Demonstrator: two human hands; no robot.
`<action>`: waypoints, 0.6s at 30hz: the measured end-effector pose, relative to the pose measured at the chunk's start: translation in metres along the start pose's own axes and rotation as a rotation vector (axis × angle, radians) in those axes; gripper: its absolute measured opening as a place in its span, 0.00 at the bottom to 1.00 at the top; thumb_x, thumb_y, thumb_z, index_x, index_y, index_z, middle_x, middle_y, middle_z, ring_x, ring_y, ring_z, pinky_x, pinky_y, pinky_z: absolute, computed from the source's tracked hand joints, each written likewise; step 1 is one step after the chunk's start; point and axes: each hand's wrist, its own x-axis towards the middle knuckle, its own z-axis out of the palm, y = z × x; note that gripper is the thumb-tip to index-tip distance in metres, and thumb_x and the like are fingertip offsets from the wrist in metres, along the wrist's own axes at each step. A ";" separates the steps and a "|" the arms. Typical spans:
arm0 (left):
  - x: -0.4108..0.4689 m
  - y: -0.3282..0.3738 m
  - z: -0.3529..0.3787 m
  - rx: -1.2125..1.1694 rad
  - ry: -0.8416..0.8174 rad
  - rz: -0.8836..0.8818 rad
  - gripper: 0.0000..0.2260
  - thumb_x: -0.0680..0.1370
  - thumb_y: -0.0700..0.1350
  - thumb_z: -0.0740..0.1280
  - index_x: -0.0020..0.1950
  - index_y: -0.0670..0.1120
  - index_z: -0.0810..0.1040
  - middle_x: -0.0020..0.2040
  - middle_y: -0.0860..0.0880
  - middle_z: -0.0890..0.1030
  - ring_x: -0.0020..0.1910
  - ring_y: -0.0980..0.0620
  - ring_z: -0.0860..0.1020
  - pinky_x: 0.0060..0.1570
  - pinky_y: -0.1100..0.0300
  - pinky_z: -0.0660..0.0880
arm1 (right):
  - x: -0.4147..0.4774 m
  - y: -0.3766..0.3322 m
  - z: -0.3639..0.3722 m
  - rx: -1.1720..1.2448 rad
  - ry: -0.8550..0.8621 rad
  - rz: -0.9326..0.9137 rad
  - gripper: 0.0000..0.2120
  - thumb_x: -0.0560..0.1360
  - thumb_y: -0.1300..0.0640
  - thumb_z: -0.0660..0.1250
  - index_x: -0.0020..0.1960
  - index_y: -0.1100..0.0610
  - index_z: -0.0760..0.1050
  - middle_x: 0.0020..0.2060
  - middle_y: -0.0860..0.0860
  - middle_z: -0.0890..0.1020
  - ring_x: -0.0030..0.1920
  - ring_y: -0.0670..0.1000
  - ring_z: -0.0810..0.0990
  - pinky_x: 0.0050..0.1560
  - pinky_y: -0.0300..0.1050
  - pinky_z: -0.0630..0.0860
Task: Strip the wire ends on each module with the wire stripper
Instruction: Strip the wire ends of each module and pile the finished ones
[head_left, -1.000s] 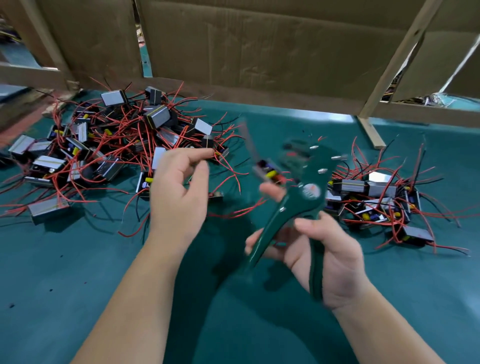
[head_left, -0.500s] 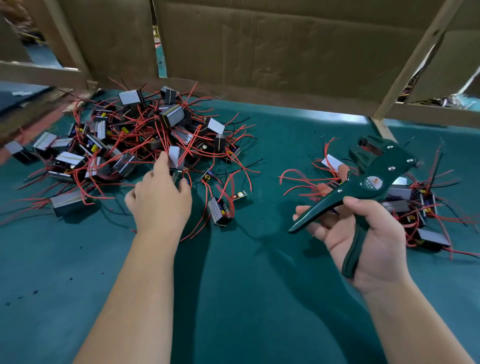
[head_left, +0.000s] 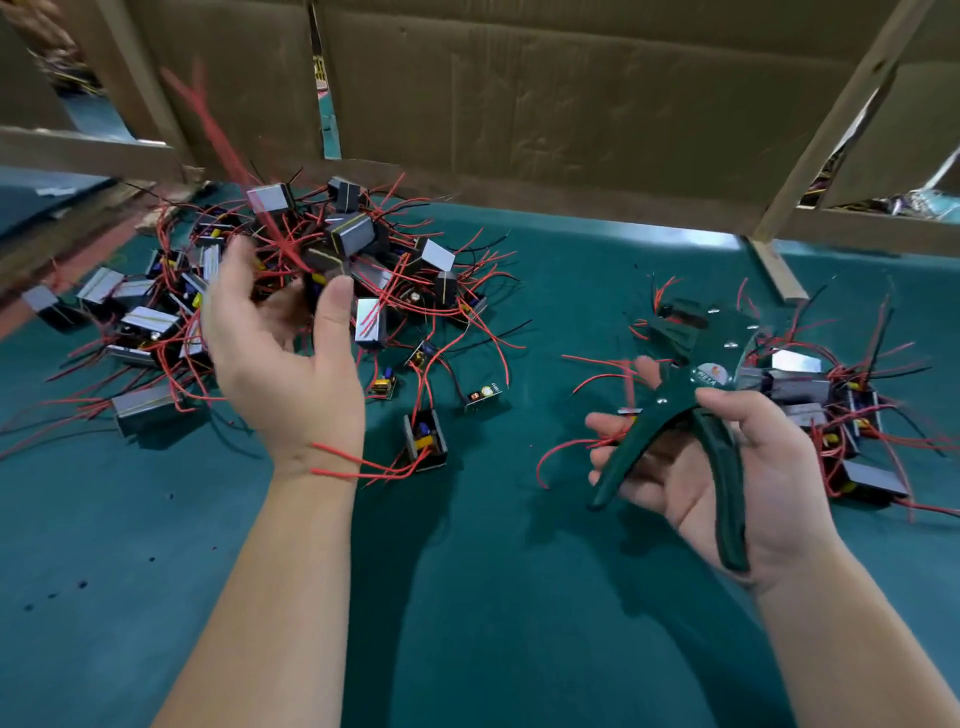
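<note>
The left hand (head_left: 283, 364) curls round a blurred dark module (head_left: 318, 267) trailing red wires above the far-left heap of silver-faced modules (head_left: 150, 318), likely to feed the dark green wire stripper (head_left: 675, 402) that the right hand (head_left: 743, 467) clasps, handles spread, beside the right heap (head_left: 797, 384).

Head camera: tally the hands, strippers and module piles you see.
Hands: 2, left hand gripping a module, right hand holding the stripper
Strippers: 1
Module piles: 2, left pile and right pile
Total: 5
</note>
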 end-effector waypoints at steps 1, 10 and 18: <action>0.000 0.001 0.000 -0.051 -0.002 0.000 0.23 0.76 0.43 0.70 0.67 0.35 0.70 0.63 0.41 0.70 0.57 0.58 0.77 0.58 0.59 0.75 | -0.001 -0.001 0.001 0.022 -0.051 0.052 0.29 0.67 0.49 0.60 0.65 0.56 0.76 0.54 0.72 0.78 0.38 0.63 0.83 0.37 0.54 0.81; -0.013 0.032 0.012 -0.599 -0.492 -0.606 0.15 0.64 0.44 0.76 0.45 0.48 0.74 0.35 0.52 0.81 0.33 0.51 0.82 0.30 0.61 0.78 | -0.006 0.000 0.006 0.097 -0.288 0.115 0.36 0.58 0.49 0.74 0.66 0.54 0.76 0.63 0.68 0.75 0.37 0.60 0.83 0.41 0.53 0.81; -0.039 0.034 0.017 -0.540 -1.066 -1.053 0.12 0.67 0.49 0.68 0.46 0.45 0.74 0.47 0.43 0.83 0.48 0.49 0.82 0.38 0.58 0.82 | 0.006 0.002 0.003 0.192 0.058 -0.141 0.14 0.65 0.56 0.62 0.49 0.60 0.72 0.47 0.59 0.76 0.41 0.63 0.83 0.38 0.51 0.81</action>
